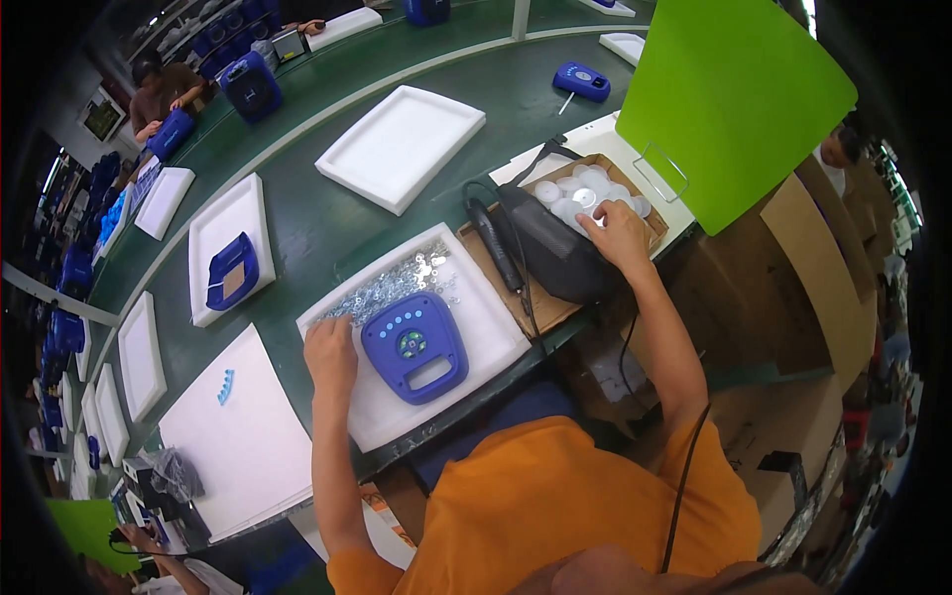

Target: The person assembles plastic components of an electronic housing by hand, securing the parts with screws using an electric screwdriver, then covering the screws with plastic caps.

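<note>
On a white foam tray (486,347) in front of me lies a blue plastic housing (415,347), with a row of light dots, a round green centre and a rectangular cut-out. Behind it, small shiny metal pieces (382,285) are heaped along the tray's far side. My left hand (330,354) is closed at the left end of this heap, and what its fingertips hold is too small to make out. To the right, my right hand (617,233) reaches into a cardboard box of translucent white discs (568,186), thumb and fingers pinched on one disc.
A black bag (555,253) and a corded black-handled tool (496,248) lie between tray and box. A green panel (734,99) rises at the right. Further foam trays (402,149) and a blue device (582,81) sit on the green bench. Co-workers (164,104) are at the far left.
</note>
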{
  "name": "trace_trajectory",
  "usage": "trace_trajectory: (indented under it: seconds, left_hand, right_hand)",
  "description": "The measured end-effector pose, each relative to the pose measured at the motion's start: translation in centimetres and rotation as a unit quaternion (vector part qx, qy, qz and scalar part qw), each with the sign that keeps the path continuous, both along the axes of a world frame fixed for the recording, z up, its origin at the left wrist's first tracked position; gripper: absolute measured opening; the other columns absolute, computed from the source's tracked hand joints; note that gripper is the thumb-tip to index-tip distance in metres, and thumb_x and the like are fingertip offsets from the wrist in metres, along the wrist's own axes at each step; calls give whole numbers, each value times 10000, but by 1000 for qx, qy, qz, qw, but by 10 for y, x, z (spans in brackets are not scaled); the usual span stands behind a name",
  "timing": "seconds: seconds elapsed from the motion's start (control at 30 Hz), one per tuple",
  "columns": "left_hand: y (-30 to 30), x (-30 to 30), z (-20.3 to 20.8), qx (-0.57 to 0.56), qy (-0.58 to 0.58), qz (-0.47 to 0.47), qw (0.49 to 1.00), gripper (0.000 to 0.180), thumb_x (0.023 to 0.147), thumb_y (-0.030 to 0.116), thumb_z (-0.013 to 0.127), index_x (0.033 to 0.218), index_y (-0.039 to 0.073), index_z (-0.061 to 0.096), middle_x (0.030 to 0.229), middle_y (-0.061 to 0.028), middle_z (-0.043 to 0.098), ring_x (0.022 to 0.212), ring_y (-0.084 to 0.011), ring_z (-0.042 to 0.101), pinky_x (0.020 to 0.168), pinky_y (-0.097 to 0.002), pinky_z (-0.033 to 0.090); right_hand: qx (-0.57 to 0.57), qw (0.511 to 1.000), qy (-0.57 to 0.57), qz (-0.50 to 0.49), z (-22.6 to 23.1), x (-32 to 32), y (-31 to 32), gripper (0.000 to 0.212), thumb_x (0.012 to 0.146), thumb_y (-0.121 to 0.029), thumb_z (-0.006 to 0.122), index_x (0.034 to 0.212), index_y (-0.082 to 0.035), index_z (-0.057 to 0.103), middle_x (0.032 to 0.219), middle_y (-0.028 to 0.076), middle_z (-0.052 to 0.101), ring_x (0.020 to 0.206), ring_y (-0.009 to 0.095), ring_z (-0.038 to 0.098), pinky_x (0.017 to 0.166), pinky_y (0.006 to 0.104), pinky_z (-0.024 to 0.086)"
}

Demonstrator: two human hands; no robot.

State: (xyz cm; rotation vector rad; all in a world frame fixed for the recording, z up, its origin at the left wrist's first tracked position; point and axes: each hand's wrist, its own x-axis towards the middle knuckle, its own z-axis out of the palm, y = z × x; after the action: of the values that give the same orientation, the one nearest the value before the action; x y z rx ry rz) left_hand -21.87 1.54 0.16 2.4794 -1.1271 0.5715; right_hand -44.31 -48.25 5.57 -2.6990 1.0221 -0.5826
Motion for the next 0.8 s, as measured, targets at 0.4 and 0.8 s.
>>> trace_trajectory:
  seconds: [0.4, 0.8]
  left_hand:
    - [37, -42, 36, -207, 205, 93, 952, 163, 1039, -46, 649, 1134, -12, 778, 1016, -145, 804, 907, -282, 809, 821, -386, 615]
    - [60, -84, 36, -303, 303, 88, 899, 116, 1093, -17, 693, 1175, -55, 765, 1004, -141, 831, 955, -211, 823, 904, -328, 621]
  right_hand:
    - [30, 998, -61, 13, 9, -5, 12, 332, 1027, -369, 757, 1027, -45, 826, 998, 194, 807, 932, 405, 782, 821, 542, 598]
    - [61, 996, -23, 65, -9, 3, -44, 362, 1059, -358, 725, 1092, -13, 832, 970, 239, 807, 926, 463, 779, 837, 543, 602]
